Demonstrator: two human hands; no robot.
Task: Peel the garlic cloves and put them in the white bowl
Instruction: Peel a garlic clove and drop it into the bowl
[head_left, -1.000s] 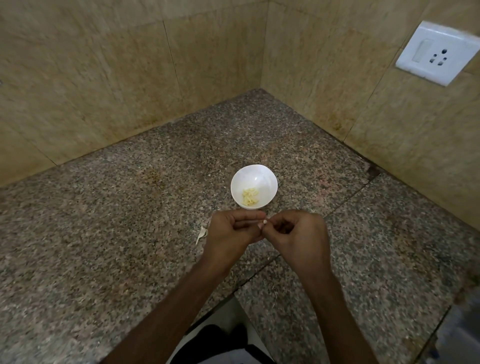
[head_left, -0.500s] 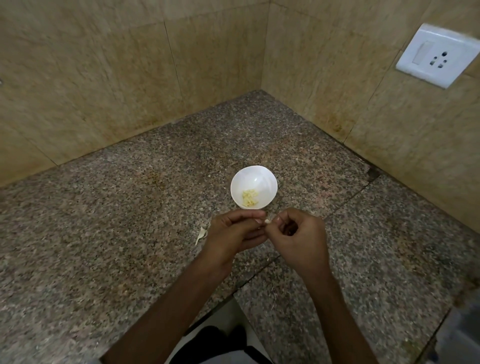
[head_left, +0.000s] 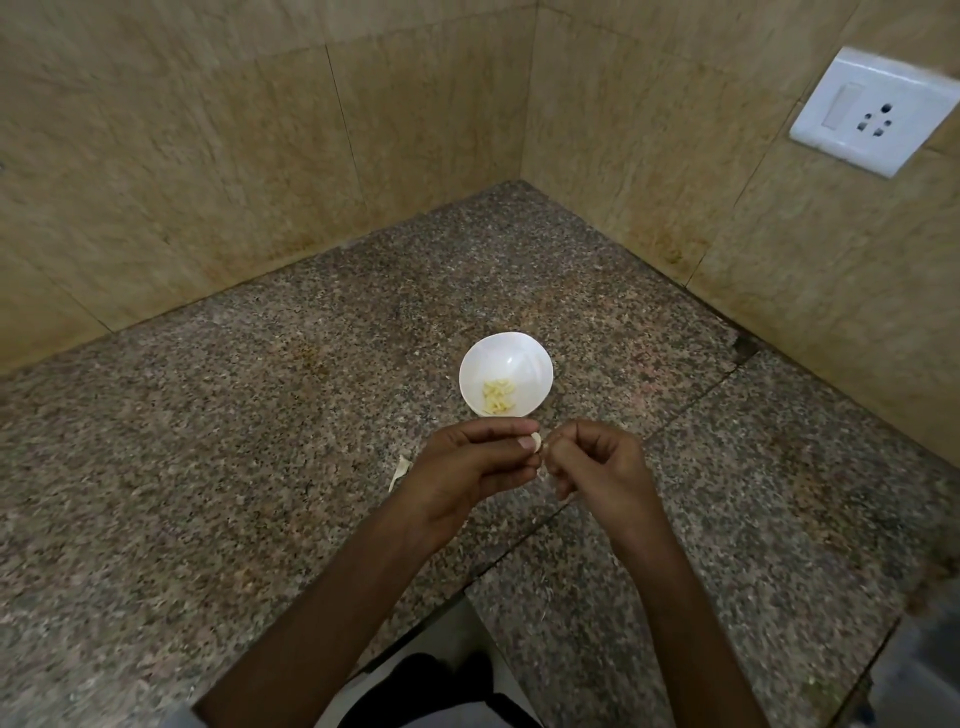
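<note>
Between both hands, garlic clove (head_left: 536, 442), left hand (head_left: 470, 470) pinching

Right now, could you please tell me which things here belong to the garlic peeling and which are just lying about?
In the job: garlic clove, pinched between left hand and right hand; white bowl; peeled garlic inside it.
Lying about: peel scrap on the counter; wall socket.
</note>
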